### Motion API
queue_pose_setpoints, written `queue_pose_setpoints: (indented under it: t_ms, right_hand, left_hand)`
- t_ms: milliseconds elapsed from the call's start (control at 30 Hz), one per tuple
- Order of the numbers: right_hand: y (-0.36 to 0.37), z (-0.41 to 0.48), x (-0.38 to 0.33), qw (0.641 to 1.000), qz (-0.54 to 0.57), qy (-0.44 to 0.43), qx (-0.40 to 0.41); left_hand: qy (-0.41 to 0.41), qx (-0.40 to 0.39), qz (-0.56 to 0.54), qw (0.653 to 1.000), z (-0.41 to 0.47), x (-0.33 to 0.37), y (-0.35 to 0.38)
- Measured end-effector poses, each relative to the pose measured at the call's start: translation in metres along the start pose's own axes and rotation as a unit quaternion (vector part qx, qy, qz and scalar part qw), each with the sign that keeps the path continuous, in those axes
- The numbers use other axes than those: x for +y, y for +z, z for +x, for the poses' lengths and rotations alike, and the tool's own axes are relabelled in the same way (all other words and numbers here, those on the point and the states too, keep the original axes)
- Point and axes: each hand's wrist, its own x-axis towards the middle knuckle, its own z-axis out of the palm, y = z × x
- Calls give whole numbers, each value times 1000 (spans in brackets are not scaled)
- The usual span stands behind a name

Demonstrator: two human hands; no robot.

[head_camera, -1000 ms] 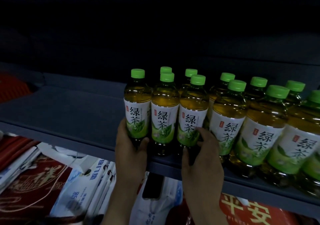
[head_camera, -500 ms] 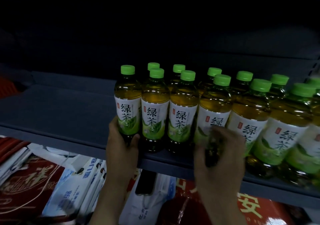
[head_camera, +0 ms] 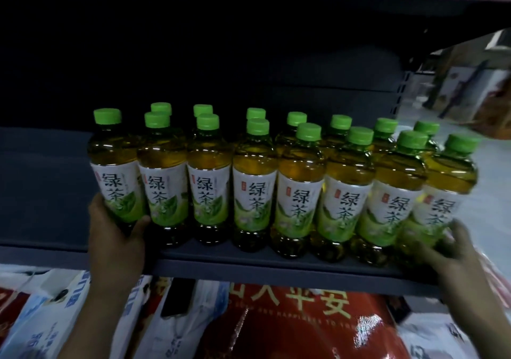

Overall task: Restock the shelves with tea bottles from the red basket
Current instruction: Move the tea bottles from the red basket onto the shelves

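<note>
Below the dark shelf (head_camera: 249,266) lies a red bag (head_camera: 290,328). At the shelf's front edge, the left hand (head_camera: 116,238) wraps the leftmost green tea bottle (head_camera: 116,170). The right hand (head_camera: 456,251), blurred, curls round the rightmost green tea bottle (head_camera: 449,181). Six bottles stand between them, with a back row (head_camera: 296,118) behind.

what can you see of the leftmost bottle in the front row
The leftmost front bottle is clear plastic with a green screw cap, amber tea up to its shoulder, and a white-and-green label bearing large dark characters and a small red mark. It stands roughly upright near the front of the dark shelf. The left hand has a grip on its lower part, thumb across the label's bottom, hiding the base. Its right side meets or nearly meets the next bottle.
</note>
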Motion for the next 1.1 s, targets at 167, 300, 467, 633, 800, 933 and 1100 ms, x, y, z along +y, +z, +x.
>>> queue_pose_setpoints:
  t_ms: [167,300,467,633,800,933,1100]
  right_hand:
    - [-35,3,-15,996,-74,-23,-48]
    - [-34,-3,-20,994,-105,9,-39]
    - [-31,-4,-20,993,-117,12,-34]
    - [-31,-6,-18,992,-120,15,-28]
    - [-31,-3,-24,988,-144,38,-40]
    - [-28,-8,-36,988,-140,68,-9]
    - [-2,-49,-84,970,-149,-75,178]
  left_hand:
    - [-5,-4,5,1000,0,0,-1]
    - [-16,-8,6,1000,2,-3,-2]
    - [-13,3,22,1000,1,-1,-1]
    - [-26,13,21,999,0,0,1]
    - [-42,6,20,999,-5,12,2]
    - [-19,-12,124,992,-6,24,-9]
    - [98,-54,364,925,-26,55,-70]
